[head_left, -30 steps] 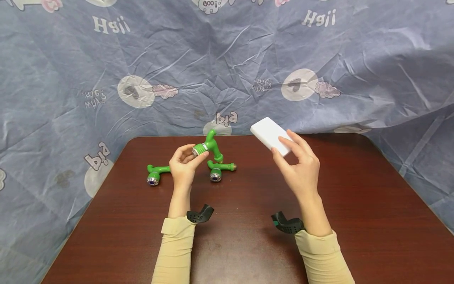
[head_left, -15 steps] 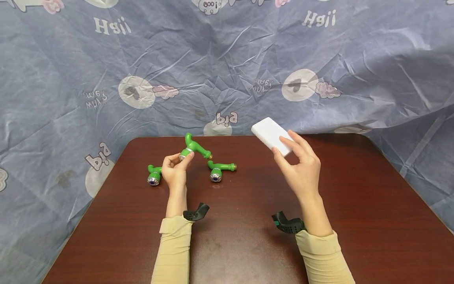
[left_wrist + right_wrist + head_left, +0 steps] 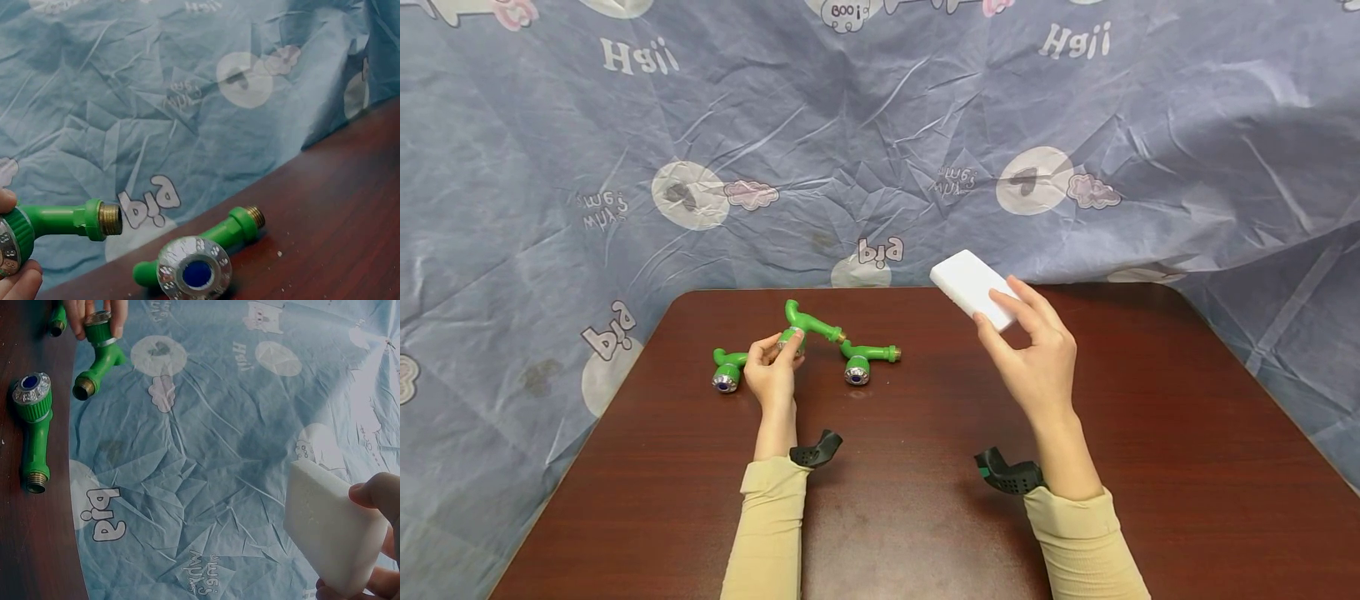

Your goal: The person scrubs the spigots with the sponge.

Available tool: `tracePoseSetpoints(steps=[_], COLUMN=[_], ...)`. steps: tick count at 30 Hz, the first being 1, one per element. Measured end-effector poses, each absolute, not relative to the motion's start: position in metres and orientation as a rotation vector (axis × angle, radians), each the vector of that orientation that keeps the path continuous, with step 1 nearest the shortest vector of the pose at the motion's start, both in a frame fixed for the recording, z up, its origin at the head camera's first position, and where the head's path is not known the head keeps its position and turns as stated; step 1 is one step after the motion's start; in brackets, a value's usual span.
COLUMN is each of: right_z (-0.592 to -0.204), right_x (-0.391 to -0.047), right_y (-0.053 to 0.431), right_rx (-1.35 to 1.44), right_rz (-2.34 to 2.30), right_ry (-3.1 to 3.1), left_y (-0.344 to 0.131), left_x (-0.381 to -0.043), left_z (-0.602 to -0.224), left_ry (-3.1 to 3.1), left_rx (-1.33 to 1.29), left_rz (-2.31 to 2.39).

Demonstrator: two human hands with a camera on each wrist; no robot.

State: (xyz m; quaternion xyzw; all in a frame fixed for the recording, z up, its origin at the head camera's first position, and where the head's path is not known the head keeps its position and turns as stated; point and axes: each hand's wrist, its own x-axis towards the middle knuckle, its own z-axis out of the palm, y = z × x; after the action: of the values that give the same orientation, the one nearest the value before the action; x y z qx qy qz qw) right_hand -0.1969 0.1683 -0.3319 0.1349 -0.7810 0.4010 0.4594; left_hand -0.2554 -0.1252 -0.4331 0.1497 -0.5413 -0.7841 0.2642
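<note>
My left hand [image 3: 773,371] pinches a green faucet [image 3: 811,323] by its ribbed knob, between thumb and fingers. The faucet's brass threaded end points right, and in the right wrist view the faucet [image 3: 100,359] hangs above the table. A second green faucet [image 3: 868,353] lies on the table just right of that hand, its silver cap with a blue centre facing front. On the left lies a third green faucet [image 3: 727,372], partly hidden behind the left hand. My right hand [image 3: 1041,358] holds a white rectangular block [image 3: 973,287] up in the air by its lower right end.
The dark red-brown table [image 3: 895,500] reaches back to a wrinkled blue-grey cloth [image 3: 880,150] printed with words and cartoon shapes. Black wrist mounts [image 3: 1009,473] sit on both forearms near the cuffs.
The left hand has moved left and then down with its faucet, whose threaded end has swung from pointing down to pointing right. The right hand and white block stay nearly still.
</note>
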Motion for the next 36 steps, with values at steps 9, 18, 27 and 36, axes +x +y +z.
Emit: tracePoseSetpoints(steps=[9, 18, 27, 36], right_z=[-0.332, -0.332, -0.334, -0.333], right_x=[-0.197, -0.196, -0.198, -0.198], right_y=[0.169, 0.168, 0.168, 0.169], right_rx=[0.324, 0.32, 0.311, 0.323], right_rz=[0.983, 0.975, 0.979, 0.963], right_ry=[-1.935, -1.94, -1.932, -1.943], left_y=[-0.125, -0.128, -0.131, -0.139], left_x=[-0.256, -0.258, -0.257, -0.251], left_z=[-0.447, -0.452, -0.455, -0.447], left_ry=[-1.536, -1.59, -1.928, -2.315], left_rx=[0.501, 0.596, 0.755, 0.706], left_rz=[-2.062, -2.035, -1.754, -1.275])
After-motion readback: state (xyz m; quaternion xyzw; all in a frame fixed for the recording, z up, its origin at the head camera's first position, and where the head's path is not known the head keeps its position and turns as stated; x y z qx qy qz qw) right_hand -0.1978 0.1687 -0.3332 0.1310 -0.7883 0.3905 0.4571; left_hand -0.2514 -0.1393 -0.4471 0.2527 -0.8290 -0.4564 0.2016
